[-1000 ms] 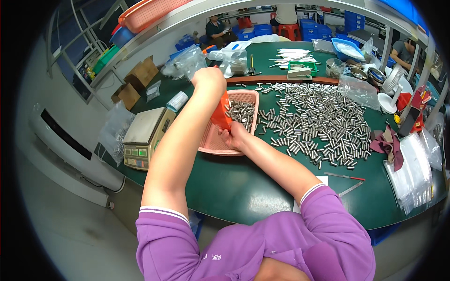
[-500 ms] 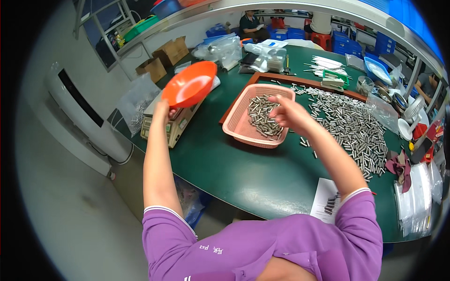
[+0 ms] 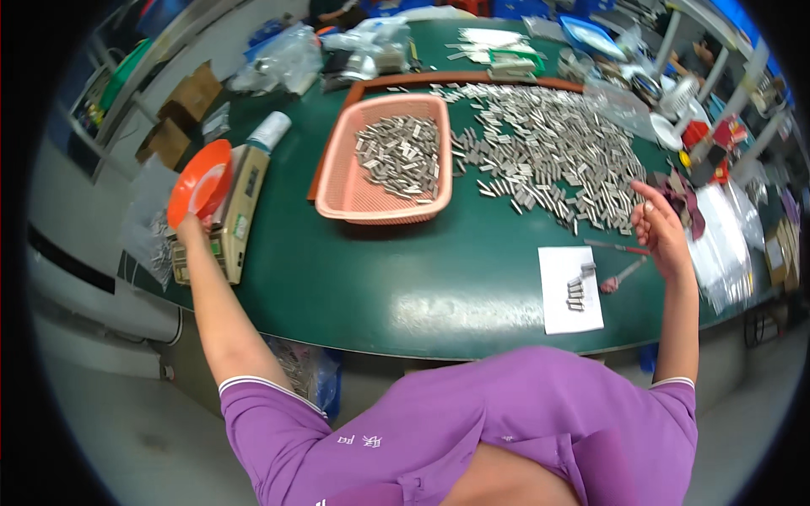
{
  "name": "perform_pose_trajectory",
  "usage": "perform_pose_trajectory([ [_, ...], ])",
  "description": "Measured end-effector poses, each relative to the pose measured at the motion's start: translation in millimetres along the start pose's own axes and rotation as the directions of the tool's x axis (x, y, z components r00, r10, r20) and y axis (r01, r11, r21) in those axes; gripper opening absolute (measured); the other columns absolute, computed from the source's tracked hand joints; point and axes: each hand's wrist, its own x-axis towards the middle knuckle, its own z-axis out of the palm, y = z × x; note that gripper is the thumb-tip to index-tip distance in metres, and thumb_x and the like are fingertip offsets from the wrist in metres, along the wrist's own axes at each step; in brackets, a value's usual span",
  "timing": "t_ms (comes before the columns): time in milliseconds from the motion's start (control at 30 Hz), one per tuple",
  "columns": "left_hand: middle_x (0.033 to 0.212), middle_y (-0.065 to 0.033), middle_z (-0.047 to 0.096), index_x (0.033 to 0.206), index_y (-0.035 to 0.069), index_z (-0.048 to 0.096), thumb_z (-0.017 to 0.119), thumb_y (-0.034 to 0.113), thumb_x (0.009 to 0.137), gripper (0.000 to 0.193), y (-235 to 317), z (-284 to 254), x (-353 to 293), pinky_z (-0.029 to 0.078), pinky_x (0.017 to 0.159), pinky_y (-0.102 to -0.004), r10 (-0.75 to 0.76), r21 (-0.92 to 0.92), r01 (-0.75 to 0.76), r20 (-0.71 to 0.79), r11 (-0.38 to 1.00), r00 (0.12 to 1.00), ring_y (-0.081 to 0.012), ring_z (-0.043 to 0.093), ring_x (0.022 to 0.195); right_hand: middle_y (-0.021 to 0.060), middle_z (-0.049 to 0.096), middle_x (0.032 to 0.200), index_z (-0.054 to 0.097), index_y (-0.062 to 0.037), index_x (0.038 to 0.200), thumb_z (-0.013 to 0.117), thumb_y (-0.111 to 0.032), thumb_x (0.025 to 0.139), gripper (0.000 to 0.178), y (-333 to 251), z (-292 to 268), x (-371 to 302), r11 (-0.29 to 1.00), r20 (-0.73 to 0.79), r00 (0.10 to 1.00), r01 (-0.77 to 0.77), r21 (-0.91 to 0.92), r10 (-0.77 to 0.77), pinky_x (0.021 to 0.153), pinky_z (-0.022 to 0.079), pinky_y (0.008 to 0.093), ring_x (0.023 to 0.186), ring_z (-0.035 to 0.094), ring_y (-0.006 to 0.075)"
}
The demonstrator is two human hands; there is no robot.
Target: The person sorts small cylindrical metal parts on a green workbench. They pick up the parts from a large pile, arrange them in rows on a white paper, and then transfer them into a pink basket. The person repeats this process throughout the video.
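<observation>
My left hand (image 3: 193, 226) grips the rim of a shallow orange plastic bowl (image 3: 202, 177), which is tilted over the beige weighing scale (image 3: 245, 202) at the left. At the table's right side, my right hand (image 3: 662, 229) is raised with its index finger extended and the other fingers loosely bent, holding nothing visible. It is beside the spread of short metal pins (image 3: 557, 160). A pink perforated basket (image 3: 384, 216) stands between the hands, with a heap of similar pins (image 3: 401, 156) toward its right side.
A white sheet (image 3: 557, 291) bearing a few pins lies near the front edge, beside a red-handled tool (image 3: 620, 247) and a small brush-like tool (image 3: 624, 274). A brown wooden border (image 3: 384, 83) runs behind the basket. Clear bags (image 3: 734, 253) lie at right, cardboard boxes (image 3: 187, 97) at left.
My left hand has brought the orange bowl lower, to the scale. The right hand has moved from above the basket to the right side of the table. The view has shifted too.
</observation>
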Motion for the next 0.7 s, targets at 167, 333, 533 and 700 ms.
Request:
perform_pose_trajectory([
  [167,0.079,-0.0123,0.064,0.103,-0.003,0.056,0.042,0.061,0.098,0.066,7.8,-2.0,-35.6,0.042,0.044,-0.0266,-0.074,0.045,0.078,-0.081,0.996,0.994,-0.0161,0.056,0.055,-0.0026,0.059,0.09,0.046,-0.0052,0.143,0.056,-0.023,0.099,0.048,12.7,-28.6,-41.4,0.995,-0.05,0.997,0.061,-0.083,-0.066,0.061,0.041,0.0159,0.071,0.049,0.0017],
  [333,0.101,-0.0072,0.064,0.117,0.0,0.058,0.052,0.031,0.102,0.035,26.5,-20.9,-222.2,0.044,0.056,-0.0224,0.357,-0.003,-0.362,0.167,0.932,0.919,-0.0109,0.055,0.07,-0.0015,0.059,0.093,0.049,-0.0036,0.14,0.061,-0.019,0.096,0.048,36.6,-58.2,-67.5,0.969,-0.11,0.974,0.178,-0.172,-0.199,0.064,0.041,0.0181,0.074,0.05,0.004],
  [533,0.117,-0.0108,0.063,0.113,0.002,0.065,0.058,0.008,0.094,0.021,9.0,-14.2,-459.3,0.047,0.097,-0.0364,0.574,0.166,-0.803,0.619,0.572,0.536,-0.0246,0.059,0.11,-0.0004,0.061,0.1,0.058,-0.0021,0.129,0.059,-0.012,0.098,0.033,84.4,-104.2,-83.7,0.914,-0.326,0.868,0.288,-0.287,-0.375,0.067,0.043,0.0187,0.078,0.051,0.0041],
  [700,0.136,-0.0161,0.056,0.124,0.002,0.063,0.056,0.011,0.094,0.032,-1.0,22.4,-536.1,0.035,0.113,-0.0452,0.398,-0.064,-0.84,0.898,0.538,0.187,-0.0356,0.047,0.134,0.001,0.063,0.106,0.063,-0.0006,0.121,0.058,-0.009,0.099,0.024,133.7,-120.6,-102.9,0.766,-0.427,0.677,0.33,-0.552,-0.6,0.071,0.044,0.0198,0.084,0.054,0.0059],
])
